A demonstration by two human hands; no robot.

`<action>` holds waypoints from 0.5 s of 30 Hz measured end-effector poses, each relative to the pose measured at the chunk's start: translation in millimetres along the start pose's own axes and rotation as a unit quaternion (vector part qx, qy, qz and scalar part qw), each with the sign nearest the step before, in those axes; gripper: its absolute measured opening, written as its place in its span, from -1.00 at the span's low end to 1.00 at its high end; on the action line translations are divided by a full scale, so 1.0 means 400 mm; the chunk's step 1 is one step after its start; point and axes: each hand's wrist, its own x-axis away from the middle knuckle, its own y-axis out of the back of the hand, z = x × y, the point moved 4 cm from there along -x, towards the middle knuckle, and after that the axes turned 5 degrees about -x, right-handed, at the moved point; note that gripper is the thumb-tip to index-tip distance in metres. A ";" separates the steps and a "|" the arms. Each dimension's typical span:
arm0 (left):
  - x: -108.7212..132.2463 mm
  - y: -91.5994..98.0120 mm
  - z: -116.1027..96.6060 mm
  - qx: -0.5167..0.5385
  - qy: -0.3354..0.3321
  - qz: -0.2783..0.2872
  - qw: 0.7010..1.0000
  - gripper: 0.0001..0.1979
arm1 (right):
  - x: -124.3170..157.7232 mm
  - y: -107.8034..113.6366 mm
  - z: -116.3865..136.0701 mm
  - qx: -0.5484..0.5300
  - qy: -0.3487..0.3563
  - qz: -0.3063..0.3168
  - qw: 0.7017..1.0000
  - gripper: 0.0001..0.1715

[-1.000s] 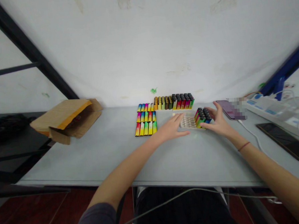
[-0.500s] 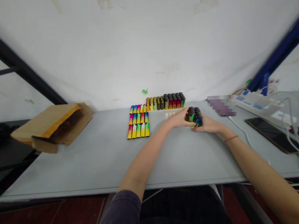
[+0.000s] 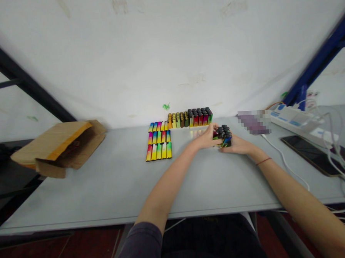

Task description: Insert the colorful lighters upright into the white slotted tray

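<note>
My left hand [image 3: 205, 139] and my right hand [image 3: 237, 145] are closed together around a small bunch of black-capped, rainbow-coloured lighters [image 3: 224, 136] held just above the grey table [image 3: 112, 186]. Behind the hands, a row of upright lighters [image 3: 191, 118] stands along the wall. To the left, several lighters lie flat in rows [image 3: 159, 141].
An open cardboard box [image 3: 59, 147] lies on its side at the table's left end. At the right are a blurred-out item [image 3: 253, 121], a white power strip [image 3: 301, 122] with cables, and a dark phone [image 3: 311, 150].
A second ago my hands lay open on a pale tray with lighters; they have since closed on the bunch of lighters and lifted it. The camera has shifted slightly.
</note>
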 end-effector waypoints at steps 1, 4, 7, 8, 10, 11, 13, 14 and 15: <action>-0.003 -0.002 0.000 -0.003 -0.007 0.003 1.000 -0.40 | 0.000 -0.001 0.001 -0.001 -0.002 0.002 1.000 -0.15; -0.007 -0.004 -0.001 -0.034 -0.005 -0.001 0.999 -0.54 | -0.001 -0.006 0.006 0.001 -0.010 0.009 1.000 -0.22; 0.002 0.000 -0.005 -0.063 0.018 -0.018 0.998 -0.63 | 0.000 -0.006 0.010 0.010 -0.016 0.007 1.000 -0.13; 0.006 0.001 -0.008 -0.066 0.024 -0.023 0.997 -0.64 | 0.000 -0.006 0.010 0.012 -0.019 0.007 1.000 -0.12; 0.015 0.001 -0.014 -0.066 0.033 -0.023 0.997 -0.65 | 0.000 -0.007 0.009 0.013 -0.020 0.013 1.000 -0.11; 0.018 0.001 -0.016 -0.064 0.037 -0.021 0.997 -0.65 | 0.000 -0.008 0.009 0.012 -0.019 0.017 1.000 -0.12; 0.021 0.000 -0.019 -0.058 0.042 -0.022 0.997 -0.63 | 0.000 -0.009 0.012 0.013 -0.014 0.022 1.000 -0.13; 0.021 0.001 -0.019 -0.053 0.044 -0.026 0.997 -0.61 | 0.001 -0.010 0.013 0.012 -0.013 0.024 1.000 -0.13; 0.020 0.002 -0.019 -0.045 0.046 -0.033 0.997 -0.59 | 0.001 -0.011 0.014 0.011 -0.015 0.025 1.000 -0.11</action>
